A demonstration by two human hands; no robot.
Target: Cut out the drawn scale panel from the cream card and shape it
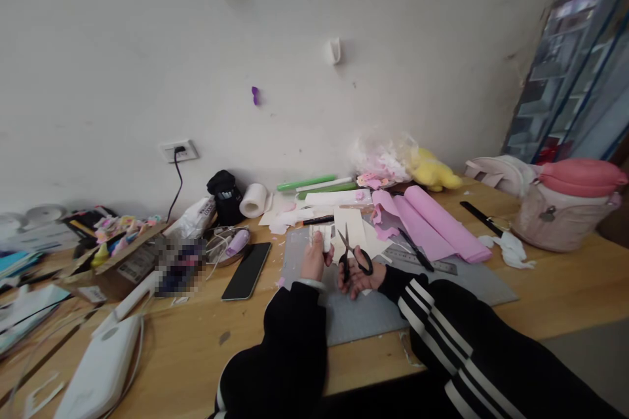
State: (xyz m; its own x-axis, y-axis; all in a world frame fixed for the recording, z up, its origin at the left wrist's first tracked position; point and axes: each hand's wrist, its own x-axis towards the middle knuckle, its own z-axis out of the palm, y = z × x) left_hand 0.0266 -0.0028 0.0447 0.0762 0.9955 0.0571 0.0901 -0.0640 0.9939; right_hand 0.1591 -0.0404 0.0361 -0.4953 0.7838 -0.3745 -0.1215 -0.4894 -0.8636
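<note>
My left hand (314, 259) is closed on a small piece of white paper (320, 237), its thumb lying over the front. To its right, my right hand (362, 278) has its fingers through the black handles of a pair of scissors (346, 245). The blades point up and away from me and stand apart, close to the paper but not visibly on it. Beneath both hands lies a grey cutting mat (363, 317). Cream paper sheets (350, 226) rest on the mat behind the scissors.
Right of the hands are a pink paper roll (445, 222), a metal ruler (422, 260) and a black pen-like tool (416, 250). A phone (247, 271) lies left of the mat. Further off stand a cardboard box (115, 268), a tissue roll (255, 200) and a pink-white bag (555, 216).
</note>
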